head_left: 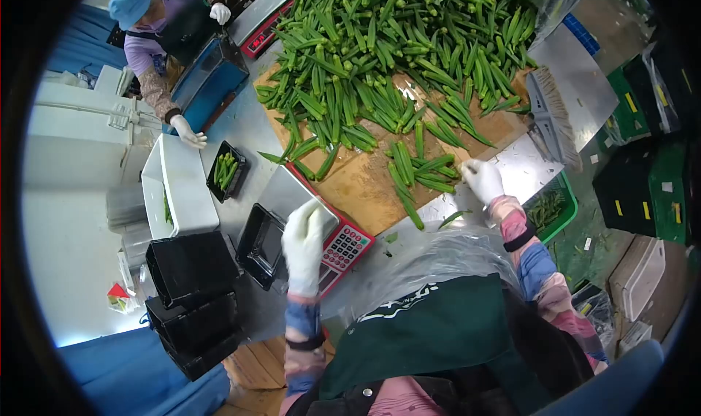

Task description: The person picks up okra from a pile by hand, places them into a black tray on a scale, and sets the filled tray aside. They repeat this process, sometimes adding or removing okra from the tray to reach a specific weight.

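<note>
The person's left hand (303,242), in a white glove, hangs over the near edge of a flat weighing scale with a steel platter and a red keypad (292,193). Its fingers lie pressed together and point towards twelve o'clock. A trace of green shows at the fingertips, but I cannot tell whether the hand holds anything. The right hand (482,180), also in a white glove, is at three o'clock of the left hand and well apart from it. It rests on the brown board (365,186), with its fingers bent down onto the ends of a small loose group of green okra pods (420,169). Whether they pinch a pod or only touch the group I cannot tell. At twelve o'clock of that group a big heap of long green okra pods (394,43) covers the far part of the board. An empty black plastic tray (259,244) sits touching the scale at its nine o'clock. Past it, towards eleven o'clock, a second black plastic tray with okra in it (225,171) stands just beside a white rectangular tub (182,189). A stack of empty black trays (193,270) stands at eight o'clock of the scale. A green plastic basket (564,210) sits at four o'clock of the right hand, and a pale hand brush (551,116) lies at one o'clock of it. At the far left a co-worker in a blue cap (131,0) stands by a blue crate (208,80), with one white-gloved hand (188,133) on the rim of the tub.
</note>
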### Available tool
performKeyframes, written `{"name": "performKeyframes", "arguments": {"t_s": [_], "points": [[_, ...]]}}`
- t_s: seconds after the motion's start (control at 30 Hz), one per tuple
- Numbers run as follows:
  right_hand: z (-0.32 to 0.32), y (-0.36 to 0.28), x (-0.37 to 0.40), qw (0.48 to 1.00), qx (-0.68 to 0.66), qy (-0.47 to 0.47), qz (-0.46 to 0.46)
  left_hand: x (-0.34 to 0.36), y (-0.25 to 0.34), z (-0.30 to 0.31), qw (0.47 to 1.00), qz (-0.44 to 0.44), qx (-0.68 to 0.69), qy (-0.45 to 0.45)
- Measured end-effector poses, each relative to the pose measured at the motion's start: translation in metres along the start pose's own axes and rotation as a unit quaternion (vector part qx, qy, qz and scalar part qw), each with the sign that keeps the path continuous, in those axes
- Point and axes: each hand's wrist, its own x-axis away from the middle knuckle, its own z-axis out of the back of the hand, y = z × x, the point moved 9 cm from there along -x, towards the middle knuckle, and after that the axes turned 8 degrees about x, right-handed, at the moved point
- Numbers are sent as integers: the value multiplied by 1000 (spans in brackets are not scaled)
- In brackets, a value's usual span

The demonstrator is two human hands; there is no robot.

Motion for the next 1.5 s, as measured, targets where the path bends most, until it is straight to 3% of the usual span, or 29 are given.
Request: {"name": "performKeyframes", "arguments": {"t_s": [0.07, 0.1, 0.2, 0.27, 0.3, 0.33, 0.37, 0.47, 0.57, 0.63, 0.67, 0.73, 0.9, 0.97, 1.07, 1.1, 1.17, 1.2, 1.23, 1.3, 1.37, 1.43, 1.5], "points": [[11, 0, -19, 999, 15, 44, 5, -28, -6, -51, 992, 60, 95, -54], [16, -2, -29, 998, 4, 59, 8, -44, -8, -75, 992, 11, 97, -80], [11, -2, -60, 995, 28, 87, 37, -70, -45, -159, 938, 174, 262, -148], [5, -11, -76, 990, 56, 106, 75, -81, -54, -203, 941, 159, 236, -185], [-2, -15, -82, 986, 102, 102, 83, -91, -56, -219, 971, 89, 141, -169], [-9, -19, -88, 980, 146, 99, 91, -94, -52, -228, 983, 77, 63, -154], [-15, -22, -92, 972, 191, 96, 98, -96, -49, -236, 988, 64, -15, -139], [-24, -21, -100, 967, 222, 67, 103, -96, -60, -251, 995, 70, -37, -54], [-12, -18, -103, 984, 153, 26, 91, -92, -92, -265, 932, 238, 227, -154], [-5, -7, -107, 998, 41, -3, 52, -99, -65, -230, 922, 218, 296, -120], [6, -14, -102, 999, 7, -2, 50, -99, -54, -214, 899, 254, 346, -91], [19, -39, -85, 995, -5, -35, 98, -97, -49, -199, 841, 297, 449, -54], [-29, -79, -34, 935, 163, -50, 313, -84, -46, -230, 914, 287, 267, -107], [-49, -82, -31, 918, 220, -74, 321, -80, -45, -249, 979, 169, 26, -108], [-39, -78, -31, 927, 202, -79, 307, -81, -51, -257, 978, 169, 40, -118], [-28, -74, -28, 935, 177, -79, 297, -85, -39, -246, 976, 135, 106, -135], [-3, -52, -31, 971, 75, -100, 202, -93, -26, -213, 972, 101, 188, -100], [5, -41, -32, 980, 60, -111, 152, -92, -10, -189, 978, 72, 176, -88], [11, -32, -32, 986, 45, -121, 101, -85, -20, -180, 974, 127, 149, -113], [11, -34, -30, 987, 58, -98, 117, -63, 9, -167, 980, 92, 0, -177], [-9, -44, -27, 982, 67, -57, 165, -23, 39, -186, 954, -155, -130, -223], [-44, -50, -26, 972, 140, -94, 165, 20, 26, -217, 879, -172, -280, -346], [-59, -61, -27, 956, 213, -73, 190, 37, 10, -228, 863, -197, -305, -350]]}}
